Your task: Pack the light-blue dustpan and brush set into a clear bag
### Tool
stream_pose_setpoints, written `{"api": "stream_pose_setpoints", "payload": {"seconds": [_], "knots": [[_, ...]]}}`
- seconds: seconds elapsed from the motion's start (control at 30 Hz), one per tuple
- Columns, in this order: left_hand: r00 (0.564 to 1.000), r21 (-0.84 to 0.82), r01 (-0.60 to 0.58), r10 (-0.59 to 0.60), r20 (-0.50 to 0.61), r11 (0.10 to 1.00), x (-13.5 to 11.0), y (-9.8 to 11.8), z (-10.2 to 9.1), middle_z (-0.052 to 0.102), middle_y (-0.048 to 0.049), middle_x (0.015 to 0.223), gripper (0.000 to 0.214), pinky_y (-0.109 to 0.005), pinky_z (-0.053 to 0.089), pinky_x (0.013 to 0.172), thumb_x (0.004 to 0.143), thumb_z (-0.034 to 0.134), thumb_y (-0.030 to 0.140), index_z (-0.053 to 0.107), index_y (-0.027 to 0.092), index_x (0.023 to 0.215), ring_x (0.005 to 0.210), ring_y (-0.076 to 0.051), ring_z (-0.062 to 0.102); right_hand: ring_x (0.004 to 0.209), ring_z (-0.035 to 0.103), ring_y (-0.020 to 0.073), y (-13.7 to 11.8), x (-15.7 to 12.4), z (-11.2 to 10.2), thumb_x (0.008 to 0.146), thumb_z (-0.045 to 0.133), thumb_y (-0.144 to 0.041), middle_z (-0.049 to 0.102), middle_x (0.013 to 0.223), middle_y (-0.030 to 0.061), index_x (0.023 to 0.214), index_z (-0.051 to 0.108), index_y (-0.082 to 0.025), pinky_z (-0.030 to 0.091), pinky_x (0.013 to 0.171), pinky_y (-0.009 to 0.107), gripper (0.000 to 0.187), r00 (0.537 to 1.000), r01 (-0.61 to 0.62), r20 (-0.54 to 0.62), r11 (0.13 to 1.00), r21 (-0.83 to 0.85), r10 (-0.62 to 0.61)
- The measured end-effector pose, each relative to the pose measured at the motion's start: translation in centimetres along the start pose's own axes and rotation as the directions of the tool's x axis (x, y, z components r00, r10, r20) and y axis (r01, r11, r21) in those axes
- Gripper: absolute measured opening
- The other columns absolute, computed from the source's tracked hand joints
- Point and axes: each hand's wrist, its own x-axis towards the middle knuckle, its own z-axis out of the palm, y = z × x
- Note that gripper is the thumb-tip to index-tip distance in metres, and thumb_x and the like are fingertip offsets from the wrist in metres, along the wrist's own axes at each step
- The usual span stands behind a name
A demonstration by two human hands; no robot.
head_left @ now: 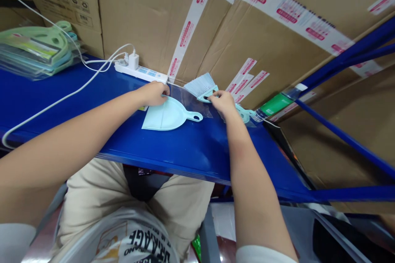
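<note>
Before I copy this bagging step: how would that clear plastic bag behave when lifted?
The clear bag looks thin and glossy, so probably floppy and slippery. Lying flat under the left hand, it likely weighs almost nothing and would sag unless held open.

On the blue table point(185, 148), the left hand point(153, 93) pinches the far edge of a clear plastic bag point(193, 99) just beside a pale blue dustpan point(168, 115). The right hand point(222, 101) grips a matching small brush point(204, 86), bristles pointing far-left. A white power strip point(140, 72) lies against cardboard boxes point(247, 28); bagged sets point(37, 49) are stacked far left.
</note>
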Motion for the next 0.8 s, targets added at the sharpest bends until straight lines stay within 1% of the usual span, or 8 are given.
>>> {"api": "stream_pose_setpoints", "payload": {"seconds": [0.13,0.23,0.37,0.5,0.67,0.8], "knots": [[0.998,-0.068,0.028,-0.032,-0.050,0.997,0.2,-0.5,0.0,0.079,-0.0072,0.116,0.041,-0.032,0.051,0.100,0.083,0.053,0.026,0.076,0.021,0.115,0.111,-0.026,0.072,0.073,0.061,0.0220,0.0,-0.1,0.4,0.068,0.067,-0.023,0.059,0.063,-0.0006,0.061,0.058,-0.024,0.047,0.078,0.034,0.011,0.995,-0.053,0.080,0.999,-0.013,0.054],[0.992,-0.134,0.065,-0.079,-0.100,0.989,0.4,-1.1,-0.2,0.079,-0.0102,0.111,0.041,-0.034,0.052,0.097,0.082,0.053,0.025,0.077,0.018,0.115,0.107,-0.027,0.072,0.072,0.060,0.0212,0.0,-0.1,0.9,0.069,0.068,-0.023,0.058,0.062,-0.0009,0.062,0.059,-0.024,0.046,0.075,0.032,0.012,0.994,-0.040,0.100,0.999,-0.015,0.042],[0.972,-0.212,0.107,-0.147,-0.185,0.971,0.5,-2.0,-0.6,0.079,-0.0104,0.102,0.037,-0.037,0.052,0.095,0.081,0.056,0.024,0.078,0.018,0.110,0.101,-0.027,0.073,0.073,0.059,0.0209,-0.1,-0.2,1.4,0.071,0.069,-0.023,0.060,0.065,-0.0002,0.065,0.060,-0.023,0.046,0.075,0.032,0.010,0.997,-0.015,0.082,1.000,-0.008,0.016],[0.952,-0.280,0.152,-0.217,-0.217,0.948,0.6,-2.8,-0.8,0.078,-0.0085,0.094,0.033,-0.037,0.052,0.092,0.081,0.058,0.025,0.078,0.020,0.107,0.094,-0.026,0.072,0.078,0.061,0.0218,0.2,-0.1,1.8,0.071,0.070,-0.024,0.064,0.072,0.0005,0.070,0.063,-0.023,0.046,0.078,0.033,0.008,0.999,0.027,0.037,0.999,0.031,-0.028],[0.927,-0.334,0.172,-0.267,-0.263,0.927,0.7,-3.2,-0.7,0.077,-0.0082,0.101,0.030,-0.037,0.051,0.095,0.080,0.061,0.026,0.078,0.022,0.105,0.101,-0.027,0.070,0.082,0.062,0.0233,0.8,0.4,2.6,0.069,0.072,-0.027,0.064,0.076,0.0001,0.075,0.065,-0.023,0.047,0.079,0.035,0.010,0.993,0.112,0.021,0.991,0.079,-0.114],[0.907,-0.374,0.178,-0.299,-0.295,0.910,0.7,-3.2,-0.6,0.076,-0.0084,0.105,0.028,-0.039,0.050,0.097,0.078,0.063,0.025,0.077,0.022,0.102,0.103,-0.029,0.069,0.079,0.060,0.0227,0.4,0.3,2.7,0.072,0.068,-0.030,0.060,0.073,-0.0006,0.074,0.062,-0.024,0.046,0.078,0.035,0.008,0.991,0.131,-0.001,0.987,0.093,-0.132]]}}
